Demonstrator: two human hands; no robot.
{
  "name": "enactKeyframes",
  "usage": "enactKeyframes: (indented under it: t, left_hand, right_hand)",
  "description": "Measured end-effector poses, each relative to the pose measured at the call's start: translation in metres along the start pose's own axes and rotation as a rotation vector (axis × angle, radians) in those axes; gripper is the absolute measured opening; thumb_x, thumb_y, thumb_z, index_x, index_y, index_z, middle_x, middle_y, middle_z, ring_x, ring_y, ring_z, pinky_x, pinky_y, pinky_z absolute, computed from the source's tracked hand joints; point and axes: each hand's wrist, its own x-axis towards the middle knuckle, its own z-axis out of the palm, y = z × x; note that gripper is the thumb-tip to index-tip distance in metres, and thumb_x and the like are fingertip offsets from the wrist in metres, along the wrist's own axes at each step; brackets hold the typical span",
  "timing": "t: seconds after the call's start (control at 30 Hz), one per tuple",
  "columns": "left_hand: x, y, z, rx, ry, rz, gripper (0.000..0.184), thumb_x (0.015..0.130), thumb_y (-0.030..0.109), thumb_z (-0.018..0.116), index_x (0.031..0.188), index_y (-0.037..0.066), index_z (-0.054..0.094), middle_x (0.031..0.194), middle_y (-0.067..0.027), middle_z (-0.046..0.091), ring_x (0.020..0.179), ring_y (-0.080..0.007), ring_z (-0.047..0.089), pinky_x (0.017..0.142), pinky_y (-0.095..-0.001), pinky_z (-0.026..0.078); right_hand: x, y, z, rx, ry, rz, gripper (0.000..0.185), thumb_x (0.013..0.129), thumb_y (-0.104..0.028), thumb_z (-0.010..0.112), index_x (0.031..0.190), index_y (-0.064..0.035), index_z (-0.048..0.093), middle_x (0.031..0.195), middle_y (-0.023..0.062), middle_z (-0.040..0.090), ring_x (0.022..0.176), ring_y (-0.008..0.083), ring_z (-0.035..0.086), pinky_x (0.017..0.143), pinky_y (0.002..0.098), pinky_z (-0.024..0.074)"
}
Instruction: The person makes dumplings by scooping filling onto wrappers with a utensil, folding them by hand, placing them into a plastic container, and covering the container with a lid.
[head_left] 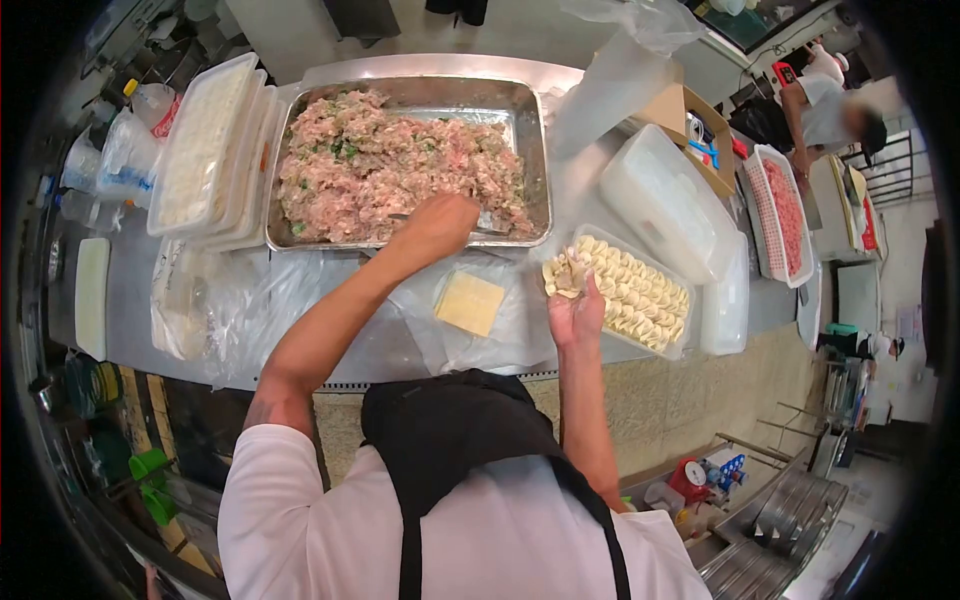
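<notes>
My left hand (445,222) is closed around a metal spatula (490,222), whose blade end touches the minced meat (390,165). The pink meat, flecked with green, fills most of a deep steel tray (548,190), heaped at its left. On the right, my right hand (577,310) has its palm turned up and fingers curled about folded wontons (562,278); their exact number is unclear. Just beyond that hand, a plastic container (682,350) holds rows of pleated wontons (640,295). Square yellow wrappers (470,303) lie stacked between my forearms.
Stacked lidded containers (205,145) stand left of the tray. Empty translucent boxes (670,200) and a cardboard box (715,165) are at right. Beyond them is a basket (757,215) of pink meat (785,220), near another person (825,115). Plastic sheeting (270,310) covers the front edge.
</notes>
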Motion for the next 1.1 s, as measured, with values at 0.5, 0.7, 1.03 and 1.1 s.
enactKeyframes:
  t: [0.5,0.7,1.03,1.1]
  left_hand:
    - [-0.005,-0.023,-0.008,-0.313,-0.008,0.072,0.024,0.07,0.005,0.063,0.091,0.008,0.075,0.087,-0.0217,0.068,0.086,-0.0392,0.065,0.075,-0.0463,0.052]
    - [-0.002,-0.008,-0.009,-0.238,0.014,0.082,0.035,0.063,-0.005,0.058,0.093,0.006,0.074,0.091,-0.0174,0.067,0.089,-0.0372,0.065,0.078,-0.0432,0.051]
    - [-0.003,0.031,0.003,-0.033,0.18,0.027,0.012,0.074,0.003,0.054,0.072,-0.003,0.064,0.081,-0.0219,0.063,0.078,-0.0396,0.065,0.067,-0.049,0.052]
    - [-0.001,0.037,0.005,-0.038,0.182,-0.005,0.012,0.073,0.002,0.055,0.074,-0.002,0.066,0.084,-0.0212,0.063,0.081,-0.0388,0.065,0.069,-0.0499,0.052]
  right_hand:
    - [0.001,0.0,0.001,0.008,-0.002,-0.001,0.04,0.103,-0.022,0.037,0.134,0.0021,0.045,0.132,0.0148,0.055,0.122,0.0289,0.052,0.108,0.0451,0.0398]
    - [0.004,0.0,-0.001,-0.025,-0.033,0.001,0.044,0.104,-0.025,0.038,0.138,0.0029,0.041,0.136,0.0147,0.052,0.125,0.0292,0.05,0.109,0.0444,0.0388]
    - [-0.001,-0.009,-0.008,0.039,0.0,-0.032,0.041,0.103,-0.022,0.04,0.135,0.0032,0.044,0.132,0.0154,0.054,0.122,0.0294,0.052,0.107,0.0444,0.0412]
    - [0.0,-0.008,-0.01,0.064,-0.009,-0.015,0.04,0.103,-0.022,0.04,0.135,0.0027,0.043,0.132,0.0155,0.054,0.122,0.0297,0.052,0.107,0.0447,0.0411]
